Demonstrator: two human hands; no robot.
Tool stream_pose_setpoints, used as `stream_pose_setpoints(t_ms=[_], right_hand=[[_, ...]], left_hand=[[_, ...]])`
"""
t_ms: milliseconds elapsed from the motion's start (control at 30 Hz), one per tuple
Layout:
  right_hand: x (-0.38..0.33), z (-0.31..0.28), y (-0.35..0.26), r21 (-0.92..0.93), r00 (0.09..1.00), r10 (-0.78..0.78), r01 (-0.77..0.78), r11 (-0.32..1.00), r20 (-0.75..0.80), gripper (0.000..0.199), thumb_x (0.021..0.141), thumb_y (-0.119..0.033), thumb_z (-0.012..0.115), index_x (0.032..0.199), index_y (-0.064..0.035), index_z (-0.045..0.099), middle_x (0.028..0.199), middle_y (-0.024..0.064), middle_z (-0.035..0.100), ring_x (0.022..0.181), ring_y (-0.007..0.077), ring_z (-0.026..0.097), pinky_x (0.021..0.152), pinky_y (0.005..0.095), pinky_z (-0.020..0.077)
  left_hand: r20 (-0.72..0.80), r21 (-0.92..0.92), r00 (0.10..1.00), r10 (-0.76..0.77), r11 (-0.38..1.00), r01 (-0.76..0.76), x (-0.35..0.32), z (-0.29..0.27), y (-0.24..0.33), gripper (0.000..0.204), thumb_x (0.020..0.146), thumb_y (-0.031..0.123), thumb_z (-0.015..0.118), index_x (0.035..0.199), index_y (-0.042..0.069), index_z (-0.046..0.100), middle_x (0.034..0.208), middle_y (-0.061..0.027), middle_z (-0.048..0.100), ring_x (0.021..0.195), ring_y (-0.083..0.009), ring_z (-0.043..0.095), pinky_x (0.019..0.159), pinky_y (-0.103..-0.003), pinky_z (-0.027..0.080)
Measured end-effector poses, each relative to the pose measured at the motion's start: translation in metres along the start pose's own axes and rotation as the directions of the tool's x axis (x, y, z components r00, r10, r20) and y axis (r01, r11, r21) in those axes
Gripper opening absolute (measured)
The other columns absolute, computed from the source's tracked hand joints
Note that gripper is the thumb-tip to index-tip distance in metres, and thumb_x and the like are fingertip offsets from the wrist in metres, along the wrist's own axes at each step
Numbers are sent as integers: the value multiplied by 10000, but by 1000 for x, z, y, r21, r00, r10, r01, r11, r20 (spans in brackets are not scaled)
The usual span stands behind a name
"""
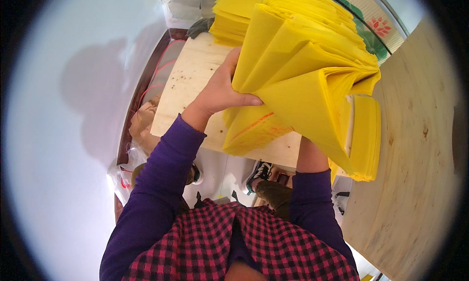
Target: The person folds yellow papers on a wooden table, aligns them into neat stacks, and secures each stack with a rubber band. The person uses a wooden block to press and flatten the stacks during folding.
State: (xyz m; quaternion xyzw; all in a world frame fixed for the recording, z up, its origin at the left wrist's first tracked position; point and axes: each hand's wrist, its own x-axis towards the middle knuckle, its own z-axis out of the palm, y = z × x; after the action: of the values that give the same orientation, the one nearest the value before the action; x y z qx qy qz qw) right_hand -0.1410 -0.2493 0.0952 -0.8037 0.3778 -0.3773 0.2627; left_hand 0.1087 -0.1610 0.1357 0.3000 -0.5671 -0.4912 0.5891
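Observation:
A thick bundle of thin yellow sheets (298,80), bent and fanned into folds, is lifted over a pale wooden board. My left hand (229,88) grips its left edge, the thumb pressed on the front face and the fingers behind. My right wrist (312,156) goes in beneath the bundle; the sheets cover that hand and its fingers. A reddish line and smudges mark the bundle's lower flap. More yellow sheets (229,19) lie stacked behind, at the far end of the board. Another folded yellow stack (366,139) is at the right, partly covered by the raised bundle.
The wooden board (181,90) lies before me, and a larger wooden panel (410,173) fills the right side. At the left are a white wall (63,149), brown paper (144,127) and clear plastic (119,178). Glass with a red and green pattern (378,27) stands far right.

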Motion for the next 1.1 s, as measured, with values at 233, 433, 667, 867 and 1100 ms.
stream_pose_setpoints(t_ms=[233,433,667,867,1100], right_hand=[[7,-9,-18,106,999,23,-19,994,-37,534,771,-316,671,1167,8,518,1140,124,578,1065,262,534,890,359,421],[-6,-23,-59,219,996,38,-19,976,-85,514,789,-310,655,1166,11,517,1132,119,579,1050,252,539,878,353,428],[-27,-53,-145,399,986,134,-82,913,-103,492,809,-303,635,1165,15,517,1123,113,581,1034,240,546,865,346,436],[-29,-44,-176,635,898,432,-380,672,80,472,863,-335,583,1157,27,512,1091,121,591,956,202,575,802,314,464],[-68,26,-116,543,699,658,-680,493,279,647,815,-463,627,1158,71,504,1032,157,616,877,229,601,748,312,468]], left_hand=[[-33,59,999,25,998,-23,-3,4,1,932,565,233,854,1332,45,357,1260,-72,477,1192,-195,436,1008,-313,332],[-20,181,992,127,976,-121,-9,14,34,906,576,232,848,1322,44,369,1247,-84,489,1171,-190,452,988,-309,353],[-116,118,975,191,977,-178,-8,39,91,852,624,334,820,1268,-31,398,1122,-120,573,1045,-206,553,900,-314,435],[-35,-254,938,-344,911,325,-13,35,114,562,793,359,678,1208,20,512,1096,-113,622,947,-181,627,821,-293,506],[48,-497,764,-644,648,577,-54,9,41,483,822,313,659,1170,4,530,1074,-125,629,909,-198,640,785,-325,539]])
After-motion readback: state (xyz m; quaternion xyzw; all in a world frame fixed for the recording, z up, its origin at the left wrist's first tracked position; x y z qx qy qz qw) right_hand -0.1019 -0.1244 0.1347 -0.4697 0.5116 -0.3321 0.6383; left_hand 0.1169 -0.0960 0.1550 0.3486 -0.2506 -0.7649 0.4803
